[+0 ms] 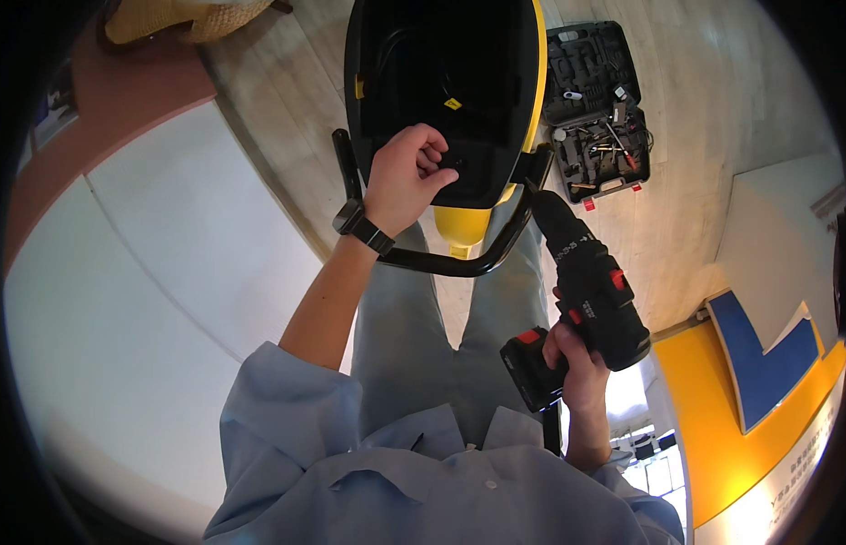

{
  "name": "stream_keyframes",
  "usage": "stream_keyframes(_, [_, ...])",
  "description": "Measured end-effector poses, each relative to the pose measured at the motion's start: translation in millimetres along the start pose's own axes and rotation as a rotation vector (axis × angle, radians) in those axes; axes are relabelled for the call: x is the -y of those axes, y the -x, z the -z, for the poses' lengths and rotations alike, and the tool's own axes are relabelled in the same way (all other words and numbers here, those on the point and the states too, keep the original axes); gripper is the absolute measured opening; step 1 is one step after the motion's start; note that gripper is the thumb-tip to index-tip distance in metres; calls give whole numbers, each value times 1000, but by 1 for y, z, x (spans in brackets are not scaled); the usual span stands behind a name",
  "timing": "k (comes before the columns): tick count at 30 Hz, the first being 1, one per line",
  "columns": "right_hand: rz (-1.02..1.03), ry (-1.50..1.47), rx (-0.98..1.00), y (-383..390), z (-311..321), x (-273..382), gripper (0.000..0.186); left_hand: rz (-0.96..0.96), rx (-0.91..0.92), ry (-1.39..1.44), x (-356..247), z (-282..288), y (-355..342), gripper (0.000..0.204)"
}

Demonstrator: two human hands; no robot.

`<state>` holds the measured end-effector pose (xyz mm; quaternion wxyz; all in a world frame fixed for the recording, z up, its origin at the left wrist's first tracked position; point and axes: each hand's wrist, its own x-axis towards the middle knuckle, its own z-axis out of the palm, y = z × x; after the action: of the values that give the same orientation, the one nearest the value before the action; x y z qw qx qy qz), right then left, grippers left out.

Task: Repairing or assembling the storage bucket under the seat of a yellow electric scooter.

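Observation:
My right hand [582, 371] grips a black cordless drill [591, 291] with red accents by its handle. The drill's battery pack points toward my waist, and its chuck end points up and left, close to the black tubular handlebar [459, 265]. My left hand [407, 177], with a dark watch on the wrist, hovers at the near end of a black and yellow machine body [446, 82]. Its fingers curl in toward the thumb; whatever they may hold is hidden or too small to name. A yellow part [462, 227] hangs below the near edge of the body.
An open black tool case [594, 109] with assorted tools lies on the wooden floor to the right of the machine. A white curved surface [141, 245] fills the left side. A woven chair [182, 23] stands at the far left. A yellow and blue panel [759, 363] stands at right.

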<state>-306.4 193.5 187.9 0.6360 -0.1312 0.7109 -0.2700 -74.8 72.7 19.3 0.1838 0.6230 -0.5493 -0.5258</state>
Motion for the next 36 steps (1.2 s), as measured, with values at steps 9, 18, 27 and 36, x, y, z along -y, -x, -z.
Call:
stream_keyframes(9, [228, 537, -19, 8, -17, 17, 25, -346, 3, -553, -25, 0, 75, 35])
stream_keyframes(18, [269, 900, -14, -4, -45, 45, 37, -235, 14, -511, -20, -12, 75, 59])
stream_keyframes(27, [300, 952, -11, -7, -53, 52, 40, -202, 59, -459, -19, -11, 75, 56])
stream_keyframes(36, [188, 1011, -8, -6, -60, 53, 45, -209, 50, -441, -21, -9, 75, 54])
